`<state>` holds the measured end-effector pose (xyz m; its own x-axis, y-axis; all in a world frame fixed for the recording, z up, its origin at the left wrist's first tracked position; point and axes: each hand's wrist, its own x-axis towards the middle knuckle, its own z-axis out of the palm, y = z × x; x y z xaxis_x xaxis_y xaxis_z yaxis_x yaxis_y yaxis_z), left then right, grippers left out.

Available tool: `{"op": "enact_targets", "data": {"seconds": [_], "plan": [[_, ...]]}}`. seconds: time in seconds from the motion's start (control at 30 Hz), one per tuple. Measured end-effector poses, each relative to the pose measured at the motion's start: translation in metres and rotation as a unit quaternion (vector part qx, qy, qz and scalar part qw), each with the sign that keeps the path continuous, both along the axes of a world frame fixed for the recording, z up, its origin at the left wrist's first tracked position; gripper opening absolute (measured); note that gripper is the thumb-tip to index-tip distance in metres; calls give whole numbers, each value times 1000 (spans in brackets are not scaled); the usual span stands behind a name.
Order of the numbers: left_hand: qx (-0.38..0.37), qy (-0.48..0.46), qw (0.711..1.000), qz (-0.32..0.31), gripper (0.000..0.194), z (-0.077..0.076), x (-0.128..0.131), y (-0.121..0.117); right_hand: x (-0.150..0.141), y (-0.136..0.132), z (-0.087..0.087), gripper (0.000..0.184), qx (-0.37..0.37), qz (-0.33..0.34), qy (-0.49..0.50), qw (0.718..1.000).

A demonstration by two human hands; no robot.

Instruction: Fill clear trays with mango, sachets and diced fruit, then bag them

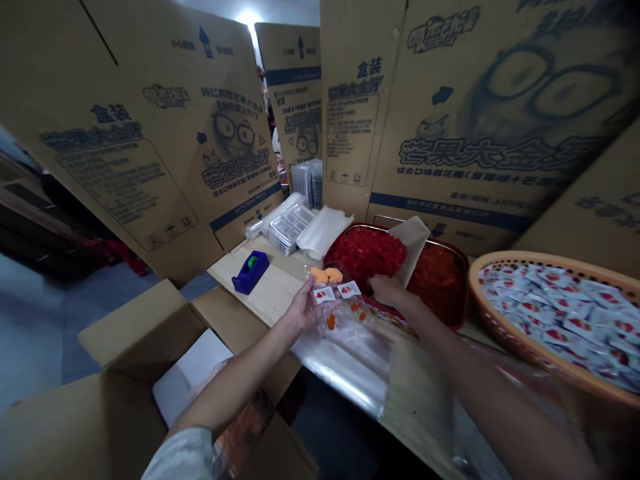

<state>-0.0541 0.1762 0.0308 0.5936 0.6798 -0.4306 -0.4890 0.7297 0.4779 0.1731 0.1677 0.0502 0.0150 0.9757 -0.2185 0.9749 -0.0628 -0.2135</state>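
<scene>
My left hand [303,308] grips the left edge of a clear plastic compartment tray [345,319]. Two rounded, light-orange pieces [327,275] lie at its far end, with two small printed sachets [336,292] in the middle and small dark-orange bits [331,322] nearer me. To the right, my right hand [386,291] reaches down at the front edge of a heap of small red pieces [367,253] in a red-rimmed tray. Its fingers look curled; the fingertips are partly hidden, so what they hold cannot be made out.
Orange-red pieces [437,283] lie beyond a pale divider [414,243]. An orange basket [483,267] of sachets stands right. Behind are stacked clear trays [290,227] and a blue tape dispenser [250,272]. Tall cartons [200,133] wall the back; an open carton [135,320] sits lower left.
</scene>
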Motion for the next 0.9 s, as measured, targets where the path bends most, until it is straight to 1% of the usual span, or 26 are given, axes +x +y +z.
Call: {"op": "enact_targets", "data": {"seconds": [0.07, 0.17, 0.37, 0.47, 0.5, 0.6, 0.63, 0.67, 0.77, 0.83, 0.9], "plan": [[2, 6, 1000, 0, 52, 0, -1, 0, -1, 2, -5, 21, -16, 11, -3, 1000], [2, 8, 1000, -2, 51, 2, -2, 0, -1, 2, -9, 24, -26, 22, 10, 999], [0, 10, 1000, -12, 55, -1, -1, 1, 4, -3, -15, 22, 18, 26, 37, 999], [-4, 12, 1000, 8, 52, -4, 2, 1, 4, -4, -20, 32, 23, 26, 57, 998], [-5, 12, 1000, 14, 51, -5, 2, 0, 3, -4, -21, 31, 22, 23, 61, 998], [-4, 12, 1000, 14, 50, -4, 3, -2, 0, -4, -22, 15, 26, 12, 65, 997], [-2, 13, 1000, 13, 49, -4, 3, -2, -2, -3, -20, 11, 35, 5, 65, 997], [0, 14, 1000, 14, 49, -3, 3, -3, -3, -3, -18, 11, 48, -3, 65, 997], [1, 15, 1000, 8, 49, -1, 2, -4, -2, -5, -8, 22, 103, -49, 63, 991], [2, 8, 1000, -1, 50, 0, 2, -4, 7, -11, -1, 27, 140, -96, 54, 984], [1, 3, 1000, 2, 48, 1, 2, -4, 23, -20, 4, 31, 151, -155, 33, 976]]}}
